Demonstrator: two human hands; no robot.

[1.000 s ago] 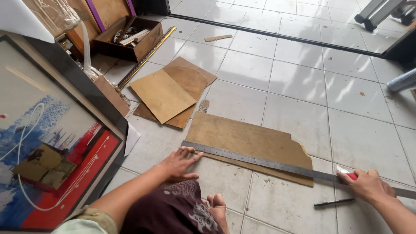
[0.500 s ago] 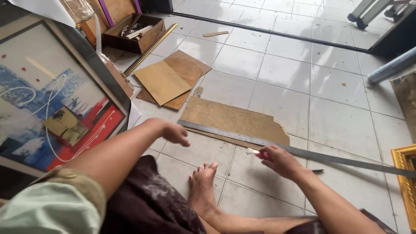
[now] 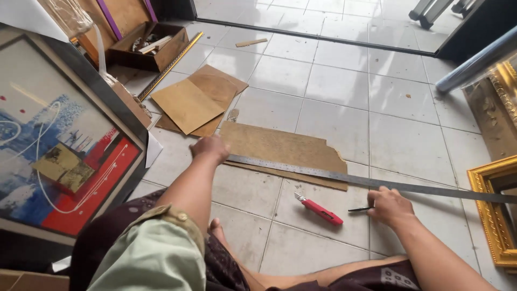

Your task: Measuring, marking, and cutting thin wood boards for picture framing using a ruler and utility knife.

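A brown board (image 3: 280,148) with a ragged right end lies flat on the white tiled floor. Across its near edge rests a long steel ruler (image 3: 377,182). My left hand (image 3: 210,147) presses down on the ruler's left end, on the board. My right hand (image 3: 390,206) rests on the floor just below the ruler, beside a thin dark pencil (image 3: 360,209). A red utility knife (image 3: 320,210) lies on the tile between my hands, touched by neither.
A framed abstract painting (image 3: 59,161) leans at the left. More brown board pieces (image 3: 191,102) lie beyond it, near a wooden box of tools (image 3: 148,46). A gold frame (image 3: 493,215) stands at the right. My bare foot (image 3: 215,231) is tucked below.
The red knife has left my right hand and now lies on the floor. My right hand moved to the right along the ruler. The view shifted slightly.
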